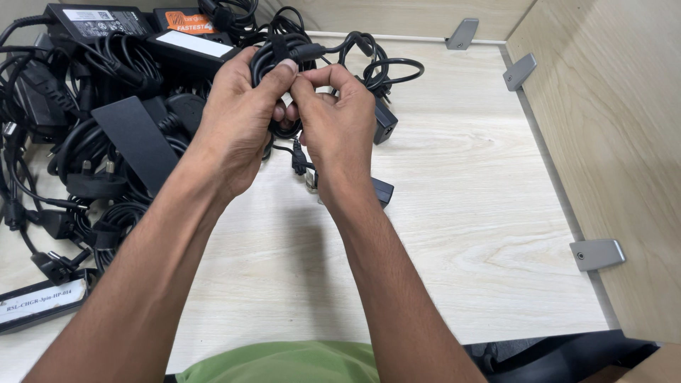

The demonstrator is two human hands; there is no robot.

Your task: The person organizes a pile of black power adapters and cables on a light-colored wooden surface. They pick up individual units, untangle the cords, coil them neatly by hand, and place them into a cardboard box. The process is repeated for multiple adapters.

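Nearest the tabletop's [440, 234] near edge a green shirt [284, 363] shows between the two forearms, which reach out over the pale wood towards its middle. At the near left corner lies a flat black adapter with a white label [39, 305], and beyond it, all along the left edge, a pile of black chargers and cables [92, 142] with plugs sticking out. Further in, the left hand [237, 128] and the right hand [337, 120] meet above the tabletop, fingertips touching, both closed around a coiled black cable bundle [284, 53]. The left hand's thumb and fingers pinch the coil from the left, the right hand's fingers curl in on it from the right, so the coil sits between and just above the two hands, partly hidden by them. A black power brick [385, 122] hangs just right of the right hand, and a second black block [381, 190] rests on the tabletop under that wrist. Loose loops of the cable spill towards the far edge. Grey metal brackets [597, 254] join the tabletop to the wooden side panels on the right and at the far right corner.
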